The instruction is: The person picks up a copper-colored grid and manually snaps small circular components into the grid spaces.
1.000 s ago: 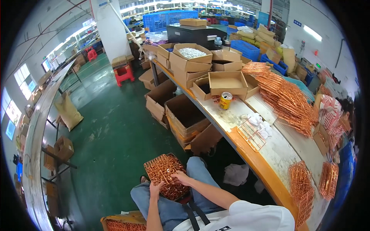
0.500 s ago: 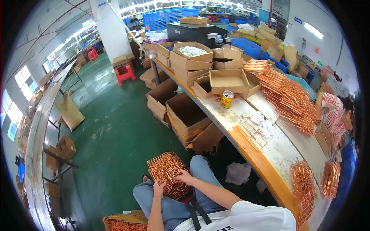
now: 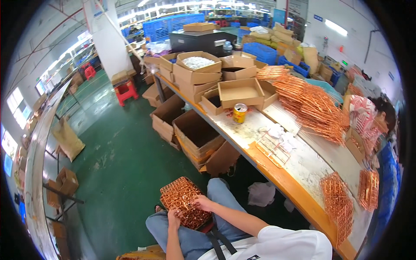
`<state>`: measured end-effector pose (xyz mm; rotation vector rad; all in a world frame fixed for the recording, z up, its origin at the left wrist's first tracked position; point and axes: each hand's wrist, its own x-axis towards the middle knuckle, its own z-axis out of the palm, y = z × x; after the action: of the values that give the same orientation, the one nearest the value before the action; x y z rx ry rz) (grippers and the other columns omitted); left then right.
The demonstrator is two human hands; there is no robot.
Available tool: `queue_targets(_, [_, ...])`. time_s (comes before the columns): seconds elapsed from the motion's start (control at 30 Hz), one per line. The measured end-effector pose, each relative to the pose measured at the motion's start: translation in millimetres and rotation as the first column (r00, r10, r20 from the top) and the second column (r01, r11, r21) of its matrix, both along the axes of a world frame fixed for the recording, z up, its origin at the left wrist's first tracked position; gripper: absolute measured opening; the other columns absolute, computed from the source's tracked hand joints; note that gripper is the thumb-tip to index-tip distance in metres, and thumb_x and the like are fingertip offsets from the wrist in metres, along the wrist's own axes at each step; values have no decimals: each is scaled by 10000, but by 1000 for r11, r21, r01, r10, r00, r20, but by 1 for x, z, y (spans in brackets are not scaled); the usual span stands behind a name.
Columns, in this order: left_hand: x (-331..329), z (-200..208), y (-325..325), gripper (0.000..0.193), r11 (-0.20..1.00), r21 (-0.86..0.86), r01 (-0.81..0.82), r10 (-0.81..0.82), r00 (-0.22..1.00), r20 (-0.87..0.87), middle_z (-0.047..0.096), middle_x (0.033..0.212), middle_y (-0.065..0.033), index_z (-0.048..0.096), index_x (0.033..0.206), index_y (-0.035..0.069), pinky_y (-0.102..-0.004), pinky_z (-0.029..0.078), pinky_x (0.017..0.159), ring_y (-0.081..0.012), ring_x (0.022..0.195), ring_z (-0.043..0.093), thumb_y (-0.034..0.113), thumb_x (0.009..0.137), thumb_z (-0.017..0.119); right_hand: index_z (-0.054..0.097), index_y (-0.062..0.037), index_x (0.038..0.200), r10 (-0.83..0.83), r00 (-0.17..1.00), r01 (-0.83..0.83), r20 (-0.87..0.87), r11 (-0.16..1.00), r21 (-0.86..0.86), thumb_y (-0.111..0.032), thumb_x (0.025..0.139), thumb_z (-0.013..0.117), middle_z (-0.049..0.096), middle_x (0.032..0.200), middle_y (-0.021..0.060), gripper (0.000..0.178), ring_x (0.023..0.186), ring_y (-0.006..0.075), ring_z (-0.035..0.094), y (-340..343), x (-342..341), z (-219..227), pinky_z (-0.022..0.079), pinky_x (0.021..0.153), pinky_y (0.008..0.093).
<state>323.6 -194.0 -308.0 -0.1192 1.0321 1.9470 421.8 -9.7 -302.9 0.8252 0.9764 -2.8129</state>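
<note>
On my lap sits a heap of small copper-coloured rings and wire pieces [image 3: 196, 219], with a copper-coloured wire grid rack [image 3: 177, 187] at its far side. My left hand [image 3: 175, 215] is over the near left side of the heap, its fingers curled together. To its right, my right hand [image 3: 201, 203] reaches over the heap with the fingertips pinched. What either hand holds is too small to make out. The container under the heap is mostly hidden.
The workbench [image 3: 277, 173] at my right bears a yellow can [image 3: 239, 113], cardboard boxes [image 3: 241, 92] and stacked copper-coloured racks [image 3: 310, 106]. Another person [image 3: 366, 112] sits beyond it. Large open cartons [image 3: 199, 132] stand on the floor beneath the bench. A crumpled plastic bag [image 3: 261, 193] lies near my knee.
My view has turned a little to the right, bringing more of the other person into sight. My hands stay over the heap, with the left fingers now more visibly curled together.
</note>
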Motion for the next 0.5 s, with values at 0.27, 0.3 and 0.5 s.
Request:
queue_targets(0.27, [10, 19, 11, 110, 980, -198, -21, -14, 984, -177, 392, 626, 19, 469, 820, 77, -233, 350, 486, -93, 533, 391, 137, 861, 551, 494, -21, 966, 43, 998, -49, -43, 986, -161, -41, 698, 477, 528, 740, 46, 270, 721, 179, 540, 11, 4, -9, 460, 684, 285])
queue_targets(0.3, [10, 20, 11, 100, 972, -230, -39, -16, 972, -234, 440, 646, 12, 482, 824, 74, -236, 379, 501, -102, 548, 435, 121, 851, 567, 496, -25, 967, 48, 999, -47, 2, 982, -185, -55, 703, 478, 526, 736, 44, 267, 727, 179, 543, 10, 5, -6, 463, 689, 289])
queue_targets(0.5, [4, 10, 0, 75, 994, -96, -57, 53, 998, -46, 579, 851, -50, 530, 911, 53, -274, 495, 647, -154, 750, 577, 72, 846, 560, 508, -53, 845, 21, 1000, -23, -14, 981, -195, -115, 747, 465, 580, 796, 86, 124, 707, 204, 558, 1, 3, 13, 500, 679, 322])
